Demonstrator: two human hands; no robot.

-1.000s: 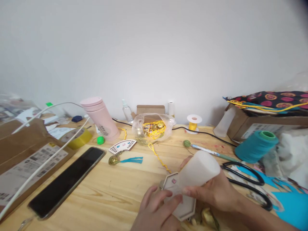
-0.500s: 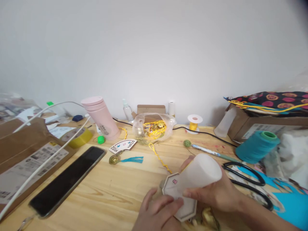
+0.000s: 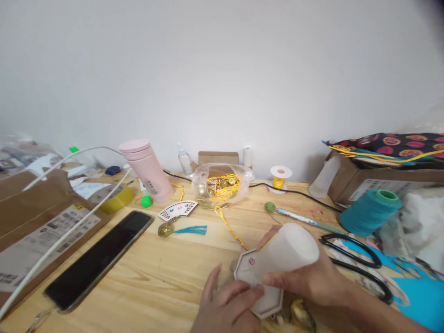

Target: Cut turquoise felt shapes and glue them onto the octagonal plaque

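Observation:
My right hand (image 3: 308, 282) is wrapped round a white squeeze bottle (image 3: 282, 247), tilted with its base up and its lower end over a small white plaque (image 3: 268, 296). The plaque is many-sided, with a raised wooden rim and a little pink flower, and a twisted yellow cord (image 3: 231, 226) runs from its top. Fingers of my left hand (image 3: 231, 303) press on the plaque's lower left and steady it; the thumb is partly apart. The bottle's tip is hidden. Beside the plaque, below my right hand, lies a gold-coloured bell (image 3: 300, 314).
A fan-shaped charm (image 3: 178, 210) with a blue tassel lies ahead. Behind it stand a pink tumbler (image 3: 147, 169) and a plastic bag (image 3: 222, 185) of bells and cord. A phone (image 3: 100, 259) lies left; black-handled scissors (image 3: 360, 263) and a teal thread cone (image 3: 369, 212) are right.
Both hands, the bottle and the plaque keep almost the same places. The left thumb has lifted slightly away, and the whole view has shifted very little.

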